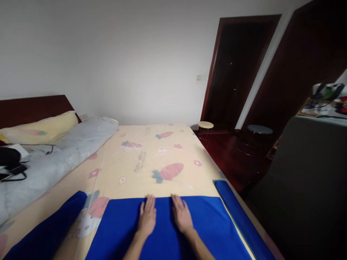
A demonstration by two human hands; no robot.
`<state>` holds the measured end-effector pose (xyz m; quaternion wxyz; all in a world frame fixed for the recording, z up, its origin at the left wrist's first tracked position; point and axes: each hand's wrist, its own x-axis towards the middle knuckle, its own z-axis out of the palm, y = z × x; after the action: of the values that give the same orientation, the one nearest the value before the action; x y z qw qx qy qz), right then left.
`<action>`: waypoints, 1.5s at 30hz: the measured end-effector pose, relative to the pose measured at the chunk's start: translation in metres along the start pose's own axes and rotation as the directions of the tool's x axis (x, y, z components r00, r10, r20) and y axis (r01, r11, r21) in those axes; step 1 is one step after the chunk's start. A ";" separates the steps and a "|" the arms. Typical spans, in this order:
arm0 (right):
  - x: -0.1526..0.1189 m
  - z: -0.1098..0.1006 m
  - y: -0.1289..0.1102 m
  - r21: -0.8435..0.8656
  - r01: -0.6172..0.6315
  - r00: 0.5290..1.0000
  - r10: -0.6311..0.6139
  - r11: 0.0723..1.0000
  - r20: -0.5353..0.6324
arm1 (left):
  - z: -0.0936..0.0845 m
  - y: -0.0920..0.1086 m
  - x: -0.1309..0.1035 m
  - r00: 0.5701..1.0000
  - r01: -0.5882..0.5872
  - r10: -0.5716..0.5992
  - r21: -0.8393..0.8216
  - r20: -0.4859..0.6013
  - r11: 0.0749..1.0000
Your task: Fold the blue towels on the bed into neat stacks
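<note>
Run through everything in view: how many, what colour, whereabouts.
Spread cloth: one, blue, front centre
Cloth strip: one, blue, right bed edge
Bunched cloth: one, dark blue, front left
Patterned sheet: one, cream, on bed
Quilt: one, grey, left
Pillow: one, yellow, far left
Headboard: one, brown, far left
Stools: two, cream and grey, beyond bed
Door: one, dark, back right
Switch: one, pale, wall
Clutter: uncountable, mixed, far right
Black items: unclear count, left edge
Left hand, right hand: flat on spread cloth
</note>
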<state>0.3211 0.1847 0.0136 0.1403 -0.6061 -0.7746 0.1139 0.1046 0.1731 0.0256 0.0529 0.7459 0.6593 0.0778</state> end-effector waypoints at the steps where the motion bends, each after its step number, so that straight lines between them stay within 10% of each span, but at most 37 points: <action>1: 0.002 0.008 -0.019 0.042 0.053 0.997 -0.055 0.998 0.046 | 0.009 0.022 0.002 0.997 -0.065 0.067 -0.036 0.047 0.997; 6: 0.001 0.022 -0.033 0.036 0.045 0.996 -0.048 0.998 0.081 | 0.031 0.047 0.006 0.995 -0.049 0.054 -0.055 0.083 0.997; 16: -0.014 -0.014 0.075 -0.169 -0.239 0.971 0.236 0.956 -0.038 | 0.006 -0.044 0.007 0.979 0.202 -0.201 0.020 -0.011 0.979; 23: -0.034 -0.025 0.173 -0.277 -0.471 0.882 0.436 0.838 -0.181 | -0.010 -0.155 -0.014 0.853 0.522 -0.516 0.184 -0.080 0.833; 31: -0.032 -0.021 0.190 -0.261 -0.491 0.871 0.459 0.831 -0.174 | -0.018 -0.188 -0.013 0.852 0.514 -0.523 0.140 0.032 0.846; 36: -0.034 -0.029 0.168 -0.232 -0.476 0.869 0.413 0.849 -0.271 | -0.032 -0.151 -0.018 0.865 0.493 -0.502 0.178 0.008 0.851; 42: -0.067 0.002 0.053 -0.096 -0.165 0.973 0.146 0.982 -0.177 | 0.008 -0.005 -0.061 0.989 0.143 -0.144 0.010 0.046 0.990; 45: -0.094 0.013 0.022 -0.051 -0.079 0.992 0.074 0.996 -0.099 | 0.020 0.032 -0.083 0.995 0.047 -0.040 -0.069 0.095 0.997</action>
<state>0.3578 0.0991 -0.0134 0.1568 -0.6439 -0.7458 0.0685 0.1301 0.0869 0.0074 0.1119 0.7318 0.6691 0.0652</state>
